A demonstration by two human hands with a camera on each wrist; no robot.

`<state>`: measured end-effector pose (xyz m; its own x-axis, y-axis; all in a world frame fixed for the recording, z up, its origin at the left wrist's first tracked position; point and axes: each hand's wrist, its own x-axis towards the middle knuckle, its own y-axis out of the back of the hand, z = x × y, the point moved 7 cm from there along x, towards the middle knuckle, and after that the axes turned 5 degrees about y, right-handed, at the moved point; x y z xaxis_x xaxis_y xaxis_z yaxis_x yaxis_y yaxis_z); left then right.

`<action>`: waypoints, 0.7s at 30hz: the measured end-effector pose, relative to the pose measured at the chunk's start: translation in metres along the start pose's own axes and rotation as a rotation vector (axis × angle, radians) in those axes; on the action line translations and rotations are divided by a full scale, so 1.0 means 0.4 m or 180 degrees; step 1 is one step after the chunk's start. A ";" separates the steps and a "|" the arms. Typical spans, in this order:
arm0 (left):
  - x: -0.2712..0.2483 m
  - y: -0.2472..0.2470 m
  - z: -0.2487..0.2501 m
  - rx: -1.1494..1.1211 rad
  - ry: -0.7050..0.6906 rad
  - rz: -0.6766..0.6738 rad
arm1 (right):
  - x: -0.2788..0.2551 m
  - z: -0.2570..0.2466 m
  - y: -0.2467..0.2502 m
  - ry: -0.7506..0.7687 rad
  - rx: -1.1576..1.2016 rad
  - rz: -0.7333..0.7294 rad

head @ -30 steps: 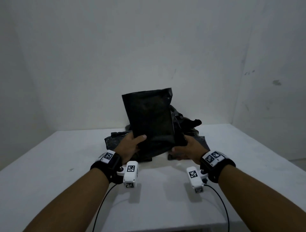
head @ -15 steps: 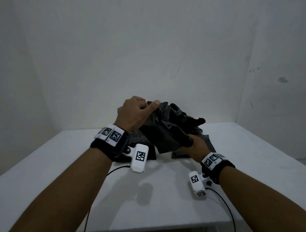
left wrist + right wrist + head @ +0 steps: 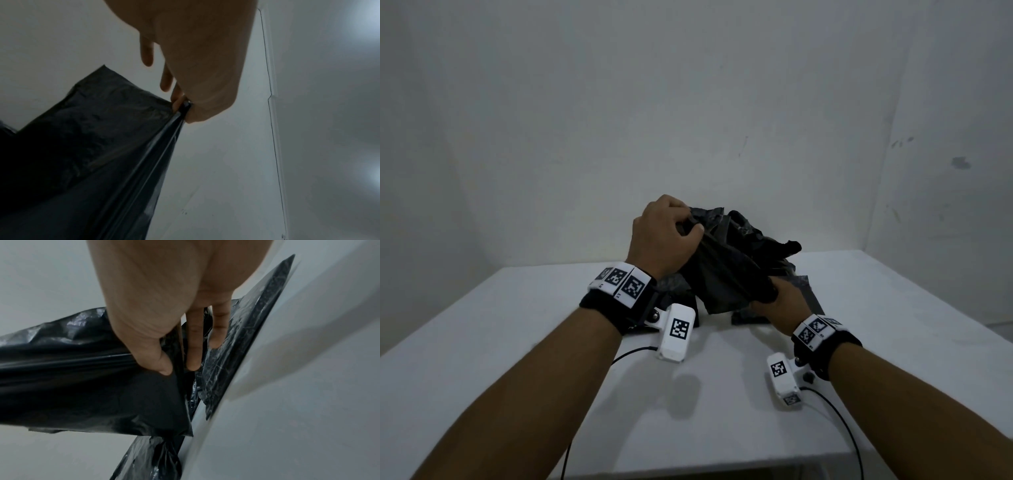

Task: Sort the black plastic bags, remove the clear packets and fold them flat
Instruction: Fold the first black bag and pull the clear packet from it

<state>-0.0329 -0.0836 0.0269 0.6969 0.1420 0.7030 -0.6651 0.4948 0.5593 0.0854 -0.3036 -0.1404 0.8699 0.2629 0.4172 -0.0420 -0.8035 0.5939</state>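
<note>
A black plastic bag [image 3: 726, 274] hangs stretched between my two hands above the white table [image 3: 517, 342]. My left hand [image 3: 667, 236] is raised and pinches the bag's upper edge [image 3: 180, 108] between thumb and curled fingers. Lower down, my right hand [image 3: 777, 301] grips the bag's bottom corner [image 3: 144, 386], thumb on the front and fingers behind. A heap of more black bags [image 3: 774, 246] lies on the table behind the held one. No clear packet is visible.
A flat dark bag [image 3: 246, 337] lies on the table just past my right fingers. White walls close in behind and to the right of the table. Cables [image 3: 835, 411] run from both wrist cameras across the table's near part.
A second ago both hands held the bag upright by its lower corners. My left hand has since risen to the top edge and pulled the bag slanted and taut; the right stays low.
</note>
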 end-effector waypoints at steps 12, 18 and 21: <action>0.024 0.014 0.005 -0.0462 -0.0028 -0.0368 | -0.019 0.031 -0.015 -0.0295 0.0521 -0.0121; 0.030 -0.008 0.043 -0.1024 -0.0335 -0.0490 | -0.017 -0.010 -0.017 -0.0188 0.0711 -0.0584; 0.033 -0.034 0.050 -0.1123 -0.0437 -0.0662 | -0.005 -0.084 0.008 -0.0056 0.1581 -0.0483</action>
<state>-0.0200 -0.1055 0.0374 0.7483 -0.0953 0.6565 -0.3651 0.7671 0.5275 0.0670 -0.2886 -0.1161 0.8564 0.3905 0.3377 0.3197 -0.9148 0.2469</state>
